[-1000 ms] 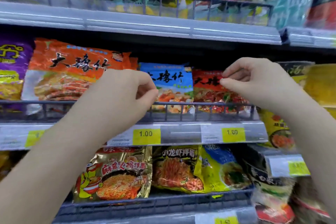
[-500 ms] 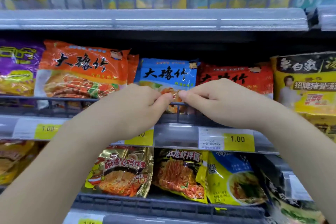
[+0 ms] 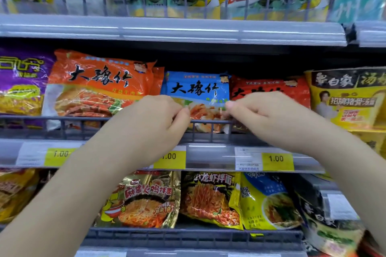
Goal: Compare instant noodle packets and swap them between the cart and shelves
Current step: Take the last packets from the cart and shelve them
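Note:
A blue instant noodle packet (image 3: 196, 87) stands on the middle shelf behind a dark wire rail (image 3: 62, 118). It sits between an orange packet (image 3: 98, 85) and a red packet (image 3: 269, 87). My left hand (image 3: 150, 123) is curled at the blue packet's lower left, pinching it between thumb and fingers just above the rail. At the packet's right edge, the curled fingertips of my right hand (image 3: 265, 119) pinch it. The hands hide the packet's lower corners. No cart is in view.
A purple packet (image 3: 20, 81) is at far left and a yellow pack (image 3: 346, 98) at far right of this shelf. Yellow 1.00 price tags (image 3: 276, 158) line the shelf edge. Below hang a gold packet (image 3: 144, 198) and several others. More packets fill the top shelf (image 3: 188, 29).
My hands came together in front of the blue packet at the rail, then spread apart to its left and right edges. The view has moved closer to the shelf.

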Demonstrator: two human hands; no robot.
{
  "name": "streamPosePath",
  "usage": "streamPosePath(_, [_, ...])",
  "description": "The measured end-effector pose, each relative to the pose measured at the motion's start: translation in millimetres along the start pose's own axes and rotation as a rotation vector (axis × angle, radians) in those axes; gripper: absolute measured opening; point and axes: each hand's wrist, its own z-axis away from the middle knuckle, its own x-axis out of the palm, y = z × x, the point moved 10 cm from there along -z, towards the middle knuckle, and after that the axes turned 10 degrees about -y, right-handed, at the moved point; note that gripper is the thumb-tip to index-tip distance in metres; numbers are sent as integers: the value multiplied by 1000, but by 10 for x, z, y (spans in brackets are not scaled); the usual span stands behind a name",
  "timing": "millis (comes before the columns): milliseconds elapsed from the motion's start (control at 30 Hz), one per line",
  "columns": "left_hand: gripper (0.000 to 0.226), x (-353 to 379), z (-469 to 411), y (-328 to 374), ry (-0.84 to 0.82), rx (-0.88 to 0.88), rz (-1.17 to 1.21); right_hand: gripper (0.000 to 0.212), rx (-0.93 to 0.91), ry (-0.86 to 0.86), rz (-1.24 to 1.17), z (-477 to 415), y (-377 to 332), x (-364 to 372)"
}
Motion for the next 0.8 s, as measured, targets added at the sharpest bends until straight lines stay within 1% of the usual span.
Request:
streamPosePath(100, [52,22,29,123,11,81,98,37,79,214,-85,343,266,-400])
streamPosePath(167, [49,69,5,298,-8,159,170,24,148,321,-124,599,492,-580])
streamPosePath(233, [45,139,-70,496,-30,214,201,18,216,371,-92,778,697,-643])
streamPosePath(300, [42,196,-180,677,-35,246,216,13,290,352,-38,843,856,-596])
streamPosePath(367, [42,245,-301,830,-36,270,195,18,374,307,-10,835,996,-513])
streamPosePath(467, [47,333,-458,923,-57,257,143,41,448,246,39,727,1100,-454])
streamPosePath(533, [58,375,-504,918,-82,216,122,58,486,207,58,639,1169,-438])
streamPosePath(600, [71,379,-516,921,-76,193,94,69,518,176,17,566,1236,-421])
streamPosePath(633, [73,379,-516,920,-73,183,89,72,522,161,-24,535,1255,-402])
streamPosePath(700, [71,368,-508,908,-69,164,87,77,513,147,-124,481,1273,-361])
streamPosePath(800, [61,347,-488,888,-80,134,92,70,499,141,-215,413,1280,-319])
